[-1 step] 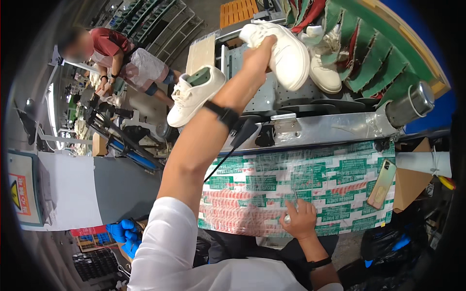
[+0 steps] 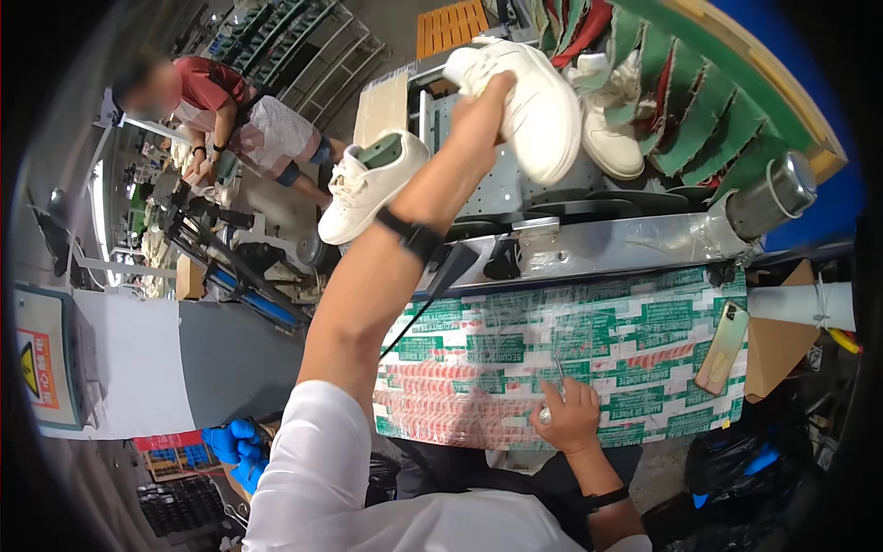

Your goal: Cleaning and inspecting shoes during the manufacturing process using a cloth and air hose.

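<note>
My left hand (image 2: 480,115) reaches far forward and grips a white lace-up shoe (image 2: 543,120) by its laced side, above the grey perforated surface (image 2: 501,184). Its toe points down and to the right. Left of my forearm sits another white shoe (image 2: 368,189) with a dark green piece in its opening. A further white shoe (image 2: 614,143) stands partly under hanging green flaps (image 2: 694,115). Near the table's front edge, my right hand (image 2: 570,419) is closed around a thin metal tool (image 2: 559,368); its kind is unclear. A small silvery round part shows by the fingers.
A metal rail (image 2: 625,235) with a metal cylinder (image 2: 777,193) runs across the far side of the taped tabletop (image 2: 478,386). A phone (image 2: 724,348) lies at its right. Another person (image 2: 221,115) works at the far left, beyond a dark frame (image 2: 230,281).
The held shoe and my left hand have shifted slightly left and down. My right hand has stayed in place.
</note>
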`<state>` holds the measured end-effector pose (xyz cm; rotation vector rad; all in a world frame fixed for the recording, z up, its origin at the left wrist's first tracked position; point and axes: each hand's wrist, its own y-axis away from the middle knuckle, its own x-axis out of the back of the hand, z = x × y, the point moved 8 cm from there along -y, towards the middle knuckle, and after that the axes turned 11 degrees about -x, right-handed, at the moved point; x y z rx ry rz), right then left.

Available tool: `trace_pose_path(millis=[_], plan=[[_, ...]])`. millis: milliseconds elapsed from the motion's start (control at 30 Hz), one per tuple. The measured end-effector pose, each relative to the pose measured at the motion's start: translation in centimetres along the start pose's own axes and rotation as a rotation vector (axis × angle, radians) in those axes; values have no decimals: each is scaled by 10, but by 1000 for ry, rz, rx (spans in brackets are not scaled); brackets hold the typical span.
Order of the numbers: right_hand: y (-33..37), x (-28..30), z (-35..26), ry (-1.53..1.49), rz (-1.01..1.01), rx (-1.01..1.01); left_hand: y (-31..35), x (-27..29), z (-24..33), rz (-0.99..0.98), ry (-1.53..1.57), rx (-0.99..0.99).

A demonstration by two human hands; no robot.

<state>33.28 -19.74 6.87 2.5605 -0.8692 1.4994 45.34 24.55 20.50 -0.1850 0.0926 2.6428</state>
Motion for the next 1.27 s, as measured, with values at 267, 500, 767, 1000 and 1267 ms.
trace_pose_path(millis=[267, 500, 767, 1000, 1267], plan=[[-1, 5, -2, -57, -1, -5, 254, 119, 26, -93, -220, 40], [5, 1, -8, -53, 70, 23, 429, 173, -80, 78, -405, 86], [13, 4, -8, -9, 36, 23, 479, 198, -99, -364, -951, 166], [38, 30, -22, -334, -86, -295, 474, 193, -73, -324, -72, 409], [72, 55, -121, -450, -238, -79, 371, 168, 45, -393, -77, -273]])
